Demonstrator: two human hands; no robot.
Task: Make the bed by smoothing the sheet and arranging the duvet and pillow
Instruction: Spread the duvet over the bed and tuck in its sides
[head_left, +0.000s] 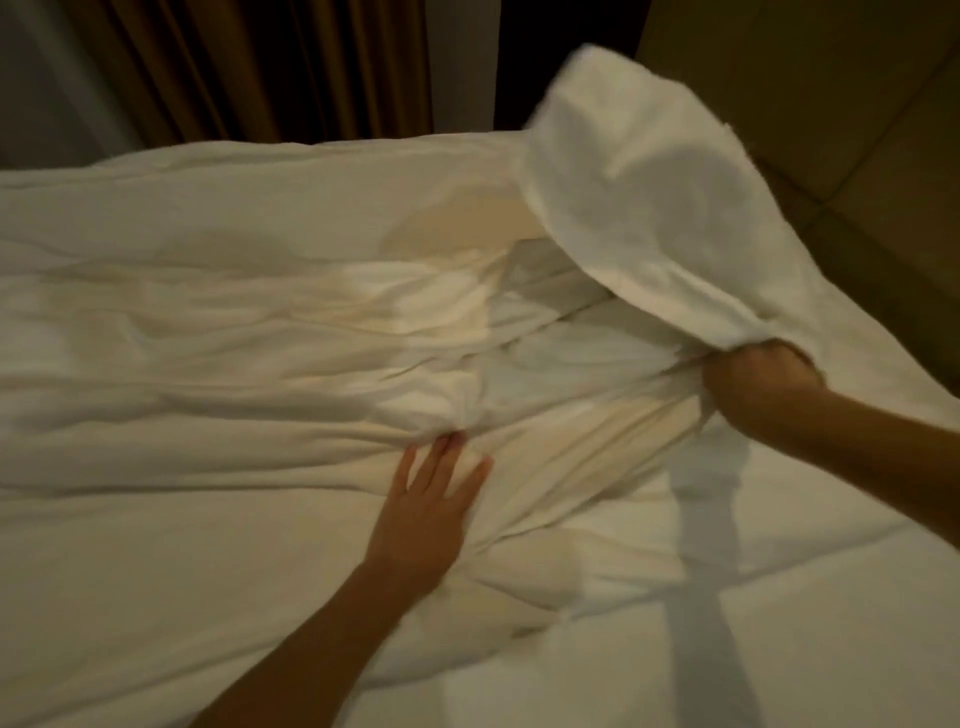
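Gripping raised duvet (234, 312) fold, right hand (758, 384); left hand (426, 514) flat, fingers spread, on duvet over sheet (805, 649).

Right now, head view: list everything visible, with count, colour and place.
duvet: 1, white, crumpled across most of the bed, one part lifted at upper right
sheet: 1, white, bare at lower right where the duvet is pulled back
curtain: 1, brown, pleated, behind the bed's far edge at upper left
panelled wall: 1, tan, upper right beside the bed
left hand: 1, fingers straight, pressing flat on the duvet at lower centre
right hand: 1, grips a bunch of the duvet at right, holding the lifted part up
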